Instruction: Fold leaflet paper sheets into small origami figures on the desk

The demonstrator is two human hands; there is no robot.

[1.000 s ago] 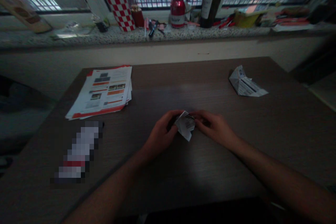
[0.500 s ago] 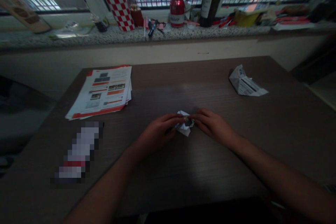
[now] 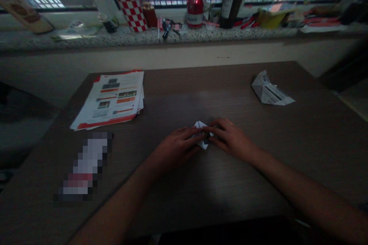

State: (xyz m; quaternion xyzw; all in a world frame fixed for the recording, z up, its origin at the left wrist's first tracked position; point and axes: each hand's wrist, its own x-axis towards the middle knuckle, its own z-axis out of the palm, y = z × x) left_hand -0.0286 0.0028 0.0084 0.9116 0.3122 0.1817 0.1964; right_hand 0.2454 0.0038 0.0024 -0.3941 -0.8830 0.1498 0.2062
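Observation:
A small piece of folded paper (image 3: 204, 146), white with a dark printed patch, lies on the brown table between my hands. My left hand (image 3: 178, 142) comes in from the left, its fingers reaching over the paper and its thumb low beside the near edge. From the other side, my right hand (image 3: 227, 138) has its index finger on the top of the paper and its other fingertips at the right edge. Both hands are closed about the paper, and the fingers hide much of its middle.
A stack of printed sheets (image 3: 112, 101) lies at the back left, with a blurred-out phone-like object (image 3: 89, 164) nearer me. A folded printed paper (image 3: 271, 93) stands at the back right. Along the stone windowsill (image 3: 126, 41) are a red can (image 3: 195, 10), a dark bottle (image 3: 230, 4) and clutter.
My left fingers have slid right and now cover more of the paper. The right index finger has moved a little left onto it. The other things stay where they were.

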